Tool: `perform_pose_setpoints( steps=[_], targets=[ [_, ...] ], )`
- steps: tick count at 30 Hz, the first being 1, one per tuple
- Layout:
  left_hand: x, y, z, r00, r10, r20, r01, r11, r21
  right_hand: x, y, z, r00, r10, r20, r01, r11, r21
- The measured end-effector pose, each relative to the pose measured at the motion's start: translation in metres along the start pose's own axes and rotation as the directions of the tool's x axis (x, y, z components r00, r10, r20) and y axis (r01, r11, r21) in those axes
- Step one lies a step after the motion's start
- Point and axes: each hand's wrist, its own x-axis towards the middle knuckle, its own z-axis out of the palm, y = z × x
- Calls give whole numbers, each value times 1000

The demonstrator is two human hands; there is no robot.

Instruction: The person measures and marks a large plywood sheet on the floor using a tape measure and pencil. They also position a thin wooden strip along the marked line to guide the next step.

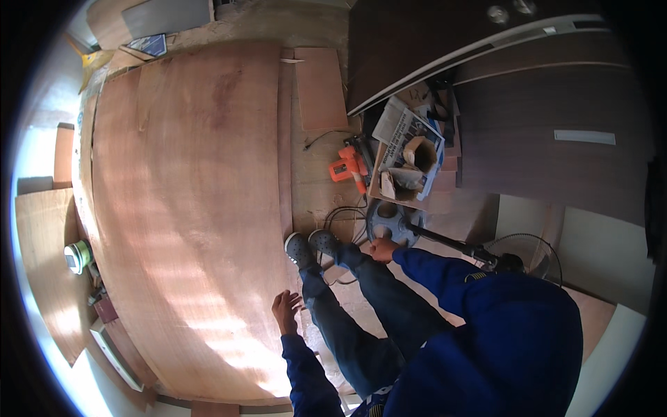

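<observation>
My left hand (pixel 286 311) hangs beside the edge of a large reddish-brown plywood sheet (pixel 187 194). Its fingers are apart and nothing shows in them. On the other side of my legs, my right hand (pixel 383 249) is closed, next to the grey round base (pixel 391 221) of a standing fan. Whatever that hand may hold is hidden. An orange circular saw (pixel 347 167) lies past my feet, with a black cord (pixel 340 212) looping over the floor toward my grey clogs (pixel 299 249).
An open cardboard box (pixel 379 182) with printed sheets and cardboard pieces stands beside the saw. Dark brown cabinets (pixel 535 125) line the right. The fan's black pole (pixel 445 241) leads to its cage. A narrow board (pixel 321 89) lies beyond; a green-and-white tub (pixel 78 257) sits far left.
</observation>
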Motion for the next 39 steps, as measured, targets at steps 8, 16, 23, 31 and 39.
perform_pose_setpoints(
  steps=[8,16,23,31,39],
  targets=[
    [-32,44,25,997,-9,82,-2,991,135,-40,7,2,913,-139,-384,216,962,166],
    [-22,65,-6,996,-78,-45,86,973,213,39,-58,-56,663,-406,-628,459,884,-87],
    [24,79,37,995,-55,-85,62,995,80,172,-81,-143,675,-322,-664,444,896,17],
    [113,57,103,991,-73,-110,83,993,85,404,-61,-255,670,146,-727,234,888,395],
    [179,19,82,978,-147,-145,156,986,54,507,-22,-300,758,-123,-641,540,670,509]
  ],
)
